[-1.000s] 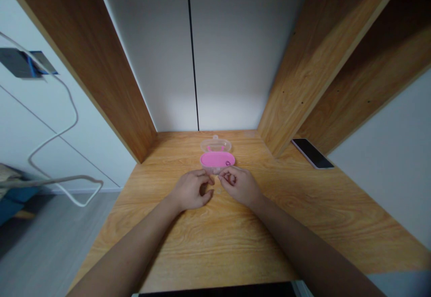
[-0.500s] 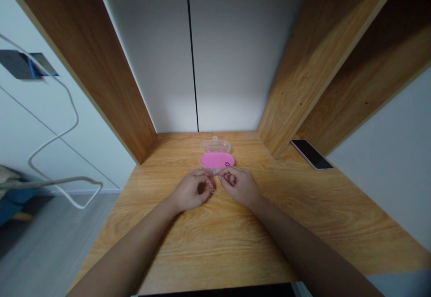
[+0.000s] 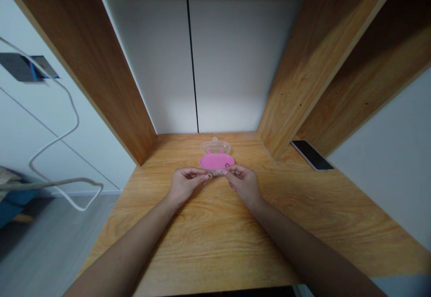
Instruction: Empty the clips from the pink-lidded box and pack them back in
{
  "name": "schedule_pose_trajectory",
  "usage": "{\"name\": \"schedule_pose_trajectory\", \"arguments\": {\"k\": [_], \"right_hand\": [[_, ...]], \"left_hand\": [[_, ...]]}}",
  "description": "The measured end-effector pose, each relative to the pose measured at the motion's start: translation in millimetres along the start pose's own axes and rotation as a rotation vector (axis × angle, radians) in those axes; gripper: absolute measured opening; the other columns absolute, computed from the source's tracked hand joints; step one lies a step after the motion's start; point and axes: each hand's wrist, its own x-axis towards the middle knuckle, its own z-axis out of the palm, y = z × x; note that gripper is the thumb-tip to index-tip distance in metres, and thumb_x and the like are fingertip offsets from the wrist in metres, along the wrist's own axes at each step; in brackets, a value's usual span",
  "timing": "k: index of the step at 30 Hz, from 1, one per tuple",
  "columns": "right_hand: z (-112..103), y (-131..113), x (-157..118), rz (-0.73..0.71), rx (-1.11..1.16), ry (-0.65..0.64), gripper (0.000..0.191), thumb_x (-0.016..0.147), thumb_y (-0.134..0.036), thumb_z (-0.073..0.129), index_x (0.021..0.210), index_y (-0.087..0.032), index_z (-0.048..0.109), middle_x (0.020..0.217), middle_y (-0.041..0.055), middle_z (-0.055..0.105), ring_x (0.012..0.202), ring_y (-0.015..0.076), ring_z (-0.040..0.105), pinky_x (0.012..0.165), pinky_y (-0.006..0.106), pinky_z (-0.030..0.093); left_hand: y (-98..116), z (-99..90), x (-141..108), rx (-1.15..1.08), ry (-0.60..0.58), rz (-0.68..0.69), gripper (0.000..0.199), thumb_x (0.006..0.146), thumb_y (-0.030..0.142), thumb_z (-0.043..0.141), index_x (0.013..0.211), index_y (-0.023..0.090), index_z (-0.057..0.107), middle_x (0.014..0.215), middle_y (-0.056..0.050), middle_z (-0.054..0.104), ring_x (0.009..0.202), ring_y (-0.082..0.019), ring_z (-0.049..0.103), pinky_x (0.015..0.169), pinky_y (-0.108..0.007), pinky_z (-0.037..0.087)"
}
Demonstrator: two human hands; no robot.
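The left hand (image 3: 185, 185) and right hand (image 3: 244, 184) nearly meet fingertip to fingertip at the centre of the wooden desk (image 3: 202, 247), just before an open clear plastic case (image 3: 217, 155) with a pink inside. A black smartphone (image 3: 312, 155) lies at right, against a wooden side panel (image 3: 303, 86).

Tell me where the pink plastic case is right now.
In the head view, the pink plastic case sits on the wooden desk just beyond the left hand and right hand, with a clear lid lying behind it.
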Motion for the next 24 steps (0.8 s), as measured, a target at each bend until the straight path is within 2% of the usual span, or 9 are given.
{"name": "schedule_pose_trajectory", "arguments": {"k": [10,14,20,24], "right_hand": [[1.6,-2.8,-2.7,0.017,0.018,-0.018,0.041,0.063,-0.055,0.083,0.071,-0.017,0.071,0.045,-0.0054,0.05,0.039,0.0054,0.033,0.037,0.02,0.022],[3.0,-0.7,-4.8,-0.019,0.002,-0.064,0.038,0.065,-0.052,0.083,0.073,-0.017,0.072,0.051,-0.0025,0.058,0.042,0.0064,0.04,0.039,0.02,0.028],[4.7,6.1,-7.4,-0.075,-0.05,-0.105,0.031,0.068,-0.047,0.082,0.071,-0.018,0.072,0.067,0.0038,0.071,0.056,0.0123,0.059,0.052,0.023,0.045],[5.3,10.2,-8.9,-0.091,-0.094,-0.115,0.027,0.07,-0.045,0.08,0.071,-0.019,0.073,0.069,0.0049,0.072,0.058,0.014,0.06,0.053,0.025,0.046]], "left_hand": [[-4.8,-2.0,3.4,-0.074,0.052,-0.044,0.044,0.048,0.041,0.096,0.075,0.013,0.077,0.081,-0.012,0.079,0.071,-0.022,0.076,0.07,-0.031,0.062],[-4.4,-1.3,2.1,-0.04,0.047,-0.021,0.044,0.048,0.042,0.096,0.075,0.013,0.077,0.078,-0.012,0.079,0.069,-0.022,0.075,0.067,-0.031,0.062],[-1.8,1.8,-2.0,0.005,-0.006,-0.017,0.039,0.05,0.039,0.096,0.072,0.013,0.078,0.075,-0.01,0.079,0.064,-0.02,0.073,0.063,-0.029,0.061],[-2.8,2.1,-2.8,0.004,-0.045,-0.029,0.035,0.053,0.038,0.095,0.073,0.013,0.079,0.075,-0.009,0.079,0.062,-0.018,0.072,0.063,-0.027,0.06]]}}
